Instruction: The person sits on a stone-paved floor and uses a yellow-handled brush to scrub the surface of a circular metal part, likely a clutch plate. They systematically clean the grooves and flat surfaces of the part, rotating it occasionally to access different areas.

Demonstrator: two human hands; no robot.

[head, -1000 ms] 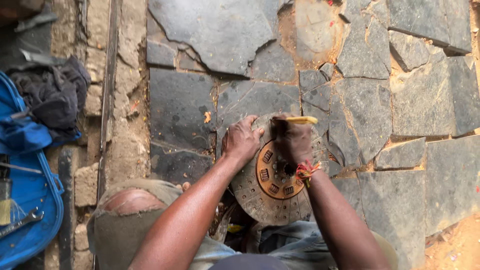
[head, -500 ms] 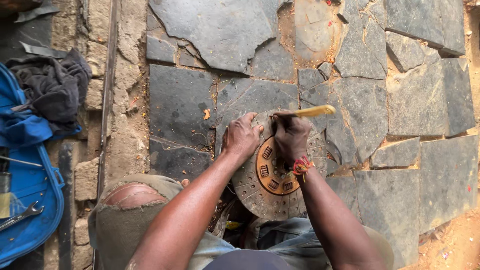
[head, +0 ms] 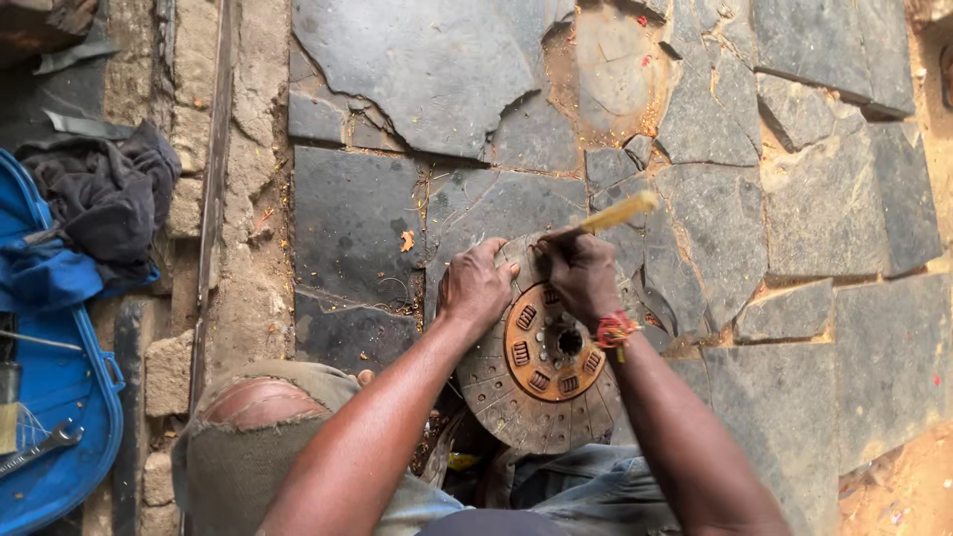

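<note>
A person's left hand [head: 476, 288] grips the rim of a round clutch disc [head: 541, 362] propped upright on a cracked stone floor [head: 814, 208], while the right hand [head: 581, 278] closes around a yellow-handled tool [head: 617, 213] at the disc's top edge. A blue bag [head: 60, 397] lies well apart.

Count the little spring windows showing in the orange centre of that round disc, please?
4 show on the orange hub: one upper left, one left, two along the bottom. The right hand covers the top, so more may be hidden.
</note>
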